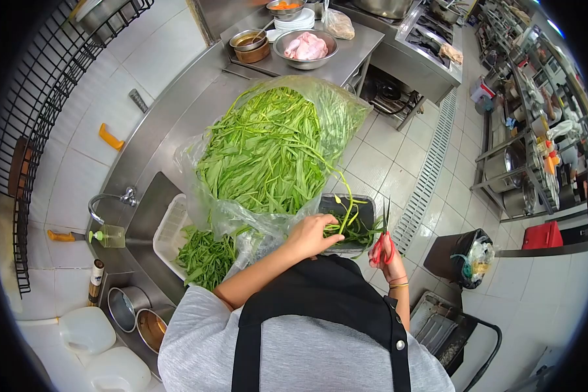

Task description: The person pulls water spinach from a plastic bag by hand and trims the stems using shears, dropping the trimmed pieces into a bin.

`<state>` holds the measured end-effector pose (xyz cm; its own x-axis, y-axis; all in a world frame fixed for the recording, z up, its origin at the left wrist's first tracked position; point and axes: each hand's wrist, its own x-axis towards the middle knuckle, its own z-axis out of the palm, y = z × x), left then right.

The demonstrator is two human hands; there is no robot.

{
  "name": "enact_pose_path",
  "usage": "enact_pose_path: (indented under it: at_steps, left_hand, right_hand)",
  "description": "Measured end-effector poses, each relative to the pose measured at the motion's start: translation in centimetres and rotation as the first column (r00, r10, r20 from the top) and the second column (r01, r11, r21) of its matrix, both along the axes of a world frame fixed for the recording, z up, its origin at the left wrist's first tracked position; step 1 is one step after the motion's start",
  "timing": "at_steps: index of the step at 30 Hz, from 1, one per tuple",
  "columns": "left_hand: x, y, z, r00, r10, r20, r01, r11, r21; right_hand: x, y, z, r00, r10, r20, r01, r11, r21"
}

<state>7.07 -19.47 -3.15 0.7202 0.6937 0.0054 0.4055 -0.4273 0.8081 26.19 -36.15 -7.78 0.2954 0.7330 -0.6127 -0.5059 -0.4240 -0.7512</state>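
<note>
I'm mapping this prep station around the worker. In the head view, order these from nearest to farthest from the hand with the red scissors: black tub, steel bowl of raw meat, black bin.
1. Black tub, just beside the right hand, toward the counter.
2. Black bin, on the floor on the hand's other side.
3. Steel bowl of raw meat, far up the counter.

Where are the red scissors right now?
The red scissors are in the right hand, right of the dark tray of green stems.
</note>
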Motion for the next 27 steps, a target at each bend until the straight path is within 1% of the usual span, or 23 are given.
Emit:
enact_pose_path:
  at_steps: [1, 2, 3, 4, 5, 6, 7, 8, 9, 11, 12, 13, 15, 16, 18, 19, 21, 23, 24, 25, 26, 27]
  left_hand:
    - [0.1, 0.2, -0.3, 0.999, -0.034, 0.014, 0.033, 0.997, 0.064]
    - [0.4, 1.5, -0.5, 1.0, -0.01, -0.018, 0.013, 0.988, 0.152]
    - [0.9, 2.9, -0.6, 0.996, 0.09, 0.006, -0.09, 0.973, 0.211]
    - [1.6, 5.2, -0.9, 0.981, 0.181, 0.074, -0.196, 0.918, 0.346]
    - [2.0, 7.3, -0.5, 0.96, 0.268, 0.076, -0.273, 0.853, 0.445]
    - [2.2, 10.0, -1.0, 0.954, 0.298, 0.029, -0.273, 0.825, 0.494]
    - [2.3, 11.8, -0.8, 0.934, 0.357, -0.012, -0.304, 0.812, 0.498]
    - [2.1, 13.5, -1.0, 0.927, 0.352, -0.126, -0.246, 0.828, 0.504]
    - [1.9, 14.3, -1.1, 0.927, 0.354, -0.124, -0.248, 0.827, 0.505]
    - [1.7, 15.4, -1.7, 0.951, 0.258, -0.169, -0.158, 0.877, 0.454]
    - [1.4, 14.8, -1.3, 0.963, 0.246, -0.107, -0.177, 0.881, 0.438]
    - [1.2, 14.2, -0.8, 0.964, 0.244, -0.109, -0.174, 0.881, 0.44]
    - [0.6, 12.8, 0.0, 0.96, 0.277, 0.042, -0.268, 0.864, 0.426]
    - [0.3, 12.5, -0.1, 0.962, 0.269, 0.034, -0.258, 0.87, 0.421]
    - [-0.6, 12.2, -0.2, 0.937, 0.283, 0.207, -0.346, 0.838, 0.423]
    - [-1.2, 11.9, 0.6, 0.937, 0.281, 0.206, -0.344, 0.84, 0.42]
    - [-3.3, 11.2, 3.0, 0.814, 0.472, 0.338, -0.553, 0.808, 0.204]
    - [-7.5, 10.6, 5.6, 0.71, 0.606, 0.359, -0.65, 0.76, 0.002]
    - [-10.3, 11.2, 5.0, 0.684, 0.555, 0.474, -0.671, 0.734, 0.107]
    - [-13.5, 11.1, 4.9, 0.636, 0.638, 0.434, -0.737, 0.669, 0.095]
    - [-16.3, 10.9, 5.0, 0.587, 0.7, 0.406, -0.8, 0.578, 0.16]
    - [-19.3, 10.6, 4.6, 0.545, 0.752, 0.37, -0.831, 0.543, 0.12]
  right_hand:
    - [0.1, -0.1, -0.1, 1.0, -0.001, -0.002, 0.001, 1.0, 0.0]
    - [0.2, 0.0, -0.3, 1.0, -0.001, 0.001, 0.001, 1.0, 0.0]
    - [0.3, 0.0, -0.5, 1.0, -0.007, -0.005, 0.007, 1.0, 0.004]
    - [0.2, -0.1, -0.7, 1.0, -0.012, -0.013, 0.012, 1.0, 0.003]
    - [0.0, 0.0, -0.7, 1.0, -0.008, -0.016, 0.008, 1.0, 0.003]
    - [-0.2, 0.1, -0.6, 1.0, 0.003, 0.008, -0.003, 1.0, -0.011]
    - [-0.4, 0.3, -0.5, 0.999, 0.014, 0.032, -0.013, 1.0, -0.026]
    - [-0.5, 0.3, -0.6, 0.999, 0.017, 0.033, -0.016, 1.0, -0.024]
    - [-0.5, 0.3, -0.7, 0.999, 0.037, 0.027, -0.036, 0.999, -0.014]
    - [-0.8, 0.3, -0.8, 0.998, 0.058, 0.021, -0.058, 0.998, -0.002]
    - [-1.0, 0.3, -0.9, 0.998, 0.06, 0.031, -0.06, 0.998, -0.004]
    - [-1.1, 0.3, -0.9, 0.997, 0.06, 0.038, -0.06, 0.998, -0.005]
    - [-1.4, 0.2, -0.6, 0.999, 0.047, 0.024, -0.047, 0.999, -0.016]
    - [-1.5, 0.0, -0.6, 0.998, 0.049, 0.034, -0.048, 0.999, -0.025]
    - [-1.6, -0.1, -0.4, 0.997, 0.049, 0.053, -0.046, 0.998, -0.051]
    - [-1.5, -0.3, -0.4, 0.997, 0.046, 0.054, -0.043, 0.998, -0.054]
    - [-1.3, -0.4, -0.8, 0.995, 0.06, 0.08, -0.055, 0.996, -0.074]
    - [-0.8, -0.6, -1.2, 0.995, 0.065, 0.08, -0.058, 0.995, -0.08]
    - [-0.7, -0.7, -1.2, 0.995, 0.069, 0.078, -0.062, 0.995, -0.081]
    - [-0.7, -0.6, -1.2, 0.994, 0.076, 0.079, -0.069, 0.994, -0.081]
    - [-0.6, -0.4, -1.2, 0.995, 0.061, 0.078, -0.054, 0.995, -0.083]
    - [-0.6, -0.1, -1.3, 0.996, 0.045, 0.077, -0.038, 0.996, -0.084]
